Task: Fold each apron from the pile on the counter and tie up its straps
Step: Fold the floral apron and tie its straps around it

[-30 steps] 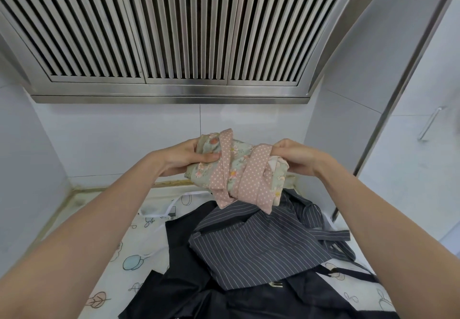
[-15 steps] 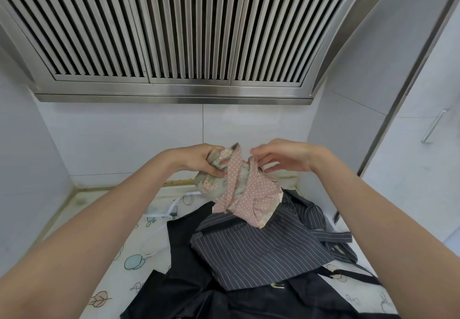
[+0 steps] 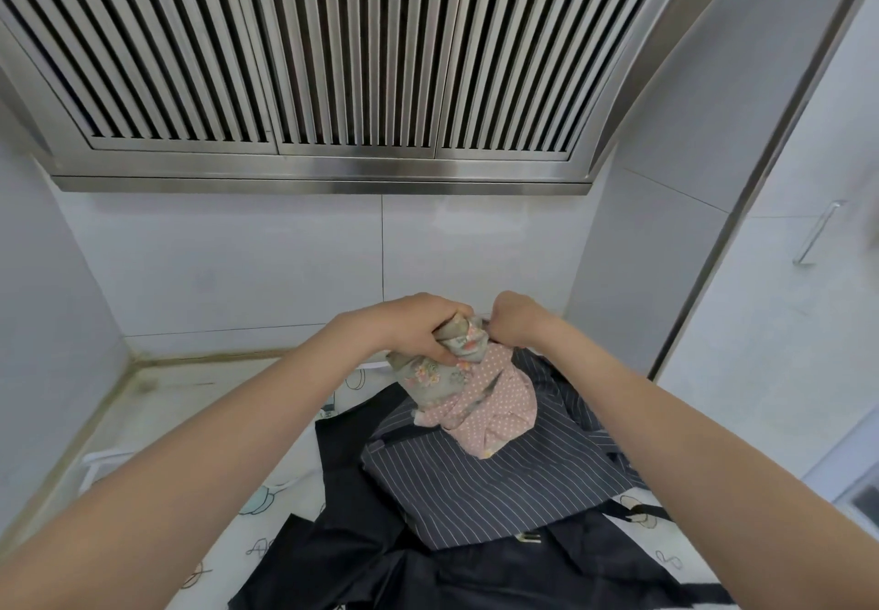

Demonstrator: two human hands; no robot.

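Hands meet at frame centre: my left hand grips the bundled floral apron, my right hand pinches its top. Its pink dotted strap hangs onto the striped apron, which lies on the black apron.

A bundled floral apron, grey-green with small flowers, is held up just above the grey pinstriped apron. Its pink polka-dot straps wrap around the bundle and droop onto the pinstriped apron, possibly touching it. The pinstriped apron lies rumpled on a dark navy apron, which is spread flat beneath it.
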